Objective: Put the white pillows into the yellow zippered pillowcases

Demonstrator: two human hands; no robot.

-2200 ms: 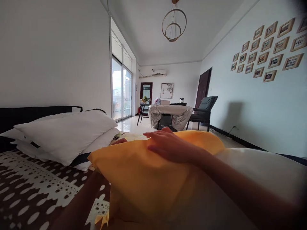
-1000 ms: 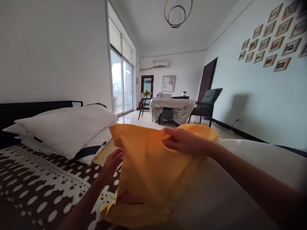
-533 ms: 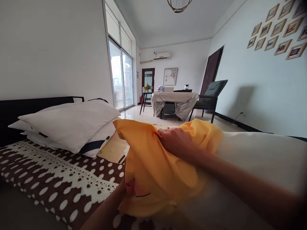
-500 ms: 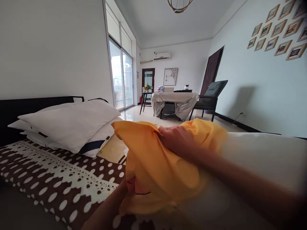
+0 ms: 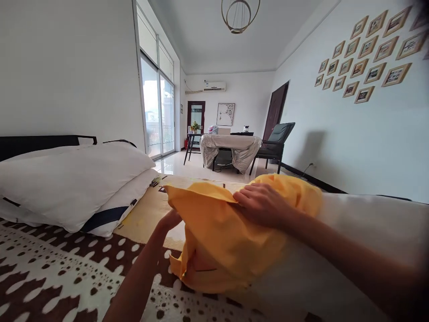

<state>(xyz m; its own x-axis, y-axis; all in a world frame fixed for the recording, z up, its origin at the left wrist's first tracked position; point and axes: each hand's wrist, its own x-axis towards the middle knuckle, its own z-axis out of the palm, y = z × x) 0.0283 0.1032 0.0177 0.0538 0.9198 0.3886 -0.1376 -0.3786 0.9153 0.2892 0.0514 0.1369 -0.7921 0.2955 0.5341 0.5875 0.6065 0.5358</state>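
A yellow pillowcase point(image 5: 221, 228) lies in folds in front of me, with an open, gaping end at its lower left. A long white cushion-like form point(image 5: 365, 223) extends from it to the right. My right hand point(image 5: 259, 201) grips the top edge of the pillowcase, its fingers curled over the fabric. At the upper left corner is my left hand point(image 5: 171, 219), touching the cloth with its fingers hidden behind it. More yellow fabric bunches up beyond my right wrist.
White pillows point(image 5: 77, 179) are stacked at the left on a brown-and-white patterned bedspread point(image 5: 60, 273). Further off stand a plastic-covered table point(image 5: 231, 142), a dark chair point(image 5: 276, 142) and a sliding glass door point(image 5: 157, 109).
My left hand has come out of the lower open end and up to the pillowcase's upper left corner. My right hand keeps its grip. The view has turned slightly right and up.
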